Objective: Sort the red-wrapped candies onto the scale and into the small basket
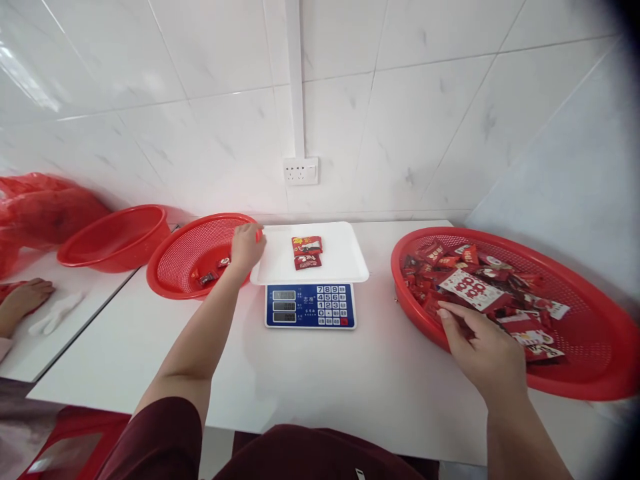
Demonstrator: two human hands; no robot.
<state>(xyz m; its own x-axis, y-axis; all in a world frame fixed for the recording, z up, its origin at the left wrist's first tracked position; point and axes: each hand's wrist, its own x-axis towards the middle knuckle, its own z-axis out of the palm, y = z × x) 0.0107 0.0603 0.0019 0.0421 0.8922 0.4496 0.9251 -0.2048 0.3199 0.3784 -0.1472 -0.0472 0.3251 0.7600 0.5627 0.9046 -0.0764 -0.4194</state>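
Note:
My left hand (pixel 249 248) is closed between the right rim of a red mesh basket (pixel 173 257) and the white weighing tray (pixel 345 257). A bit of red, apparently a small wrapped packet (pixel 259 234), shows at its fingertips. Two red snack packets (pixel 307 245) lie one before the other on the tray, which tops a blue-panelled digital scale (pixel 311 307). My right hand (pixel 483 350) is over the near rim of a large red basket (pixel 595 360), fingers curled and thumb bent in. What they pinch, if anything, is hidden. Red and white snack packets (pixel 470 289) fill much of that basket.
A few small packets (pixel 207 277) lie in the left mesh basket. Farther left are a red basin (pixel 117 240), a red plastic bag (pixel 45 207) and another person's hand (pixel 30 297) beside a white object (pixel 55 313). A tiled wall with a socket (pixel 301 171) stands behind.

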